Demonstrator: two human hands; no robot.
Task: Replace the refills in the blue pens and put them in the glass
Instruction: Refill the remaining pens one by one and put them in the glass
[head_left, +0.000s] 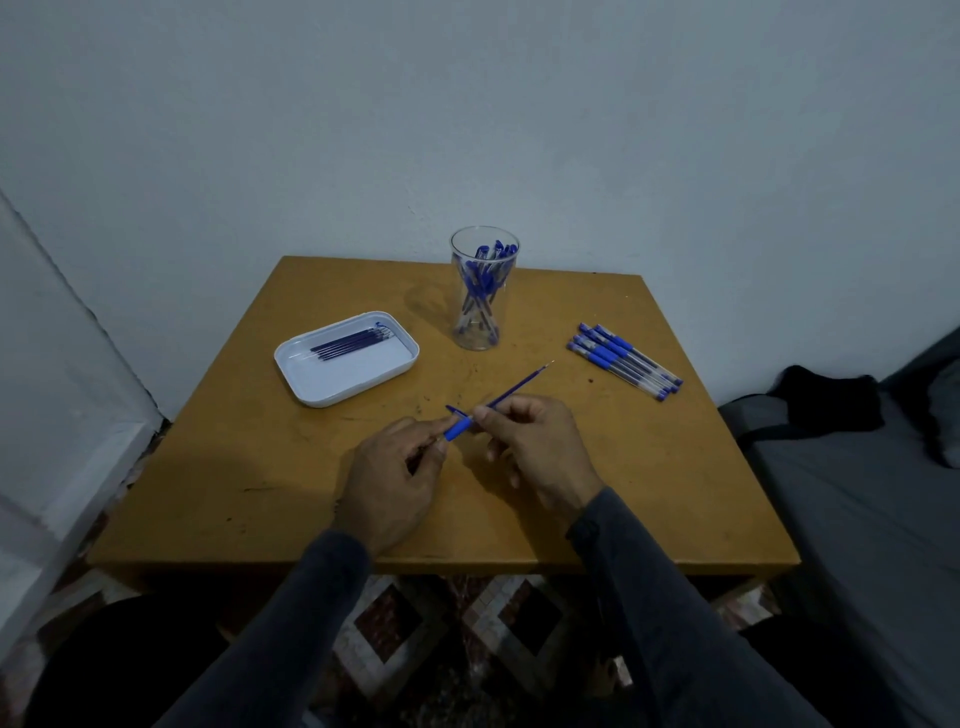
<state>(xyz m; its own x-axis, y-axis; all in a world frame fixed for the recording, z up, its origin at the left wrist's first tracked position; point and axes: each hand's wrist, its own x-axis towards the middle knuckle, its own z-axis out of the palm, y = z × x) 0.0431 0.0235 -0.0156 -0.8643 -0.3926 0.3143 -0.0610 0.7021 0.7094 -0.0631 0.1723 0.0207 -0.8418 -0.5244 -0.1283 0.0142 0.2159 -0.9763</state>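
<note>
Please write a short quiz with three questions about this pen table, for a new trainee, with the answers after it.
1. True or false: the white tray lies to the right of the glass.
2. Which hand pinches the loose refill? A) the left hand B) the right hand C) neither hand
3. Fill in: the pens in a row on the table lie to the ____ of the glass.

Key
1. False: the tray, with refills in it, lies to the left of the glass.
2. B. The left hand holds the pen barrel by its blue grip.
3. right
</note>
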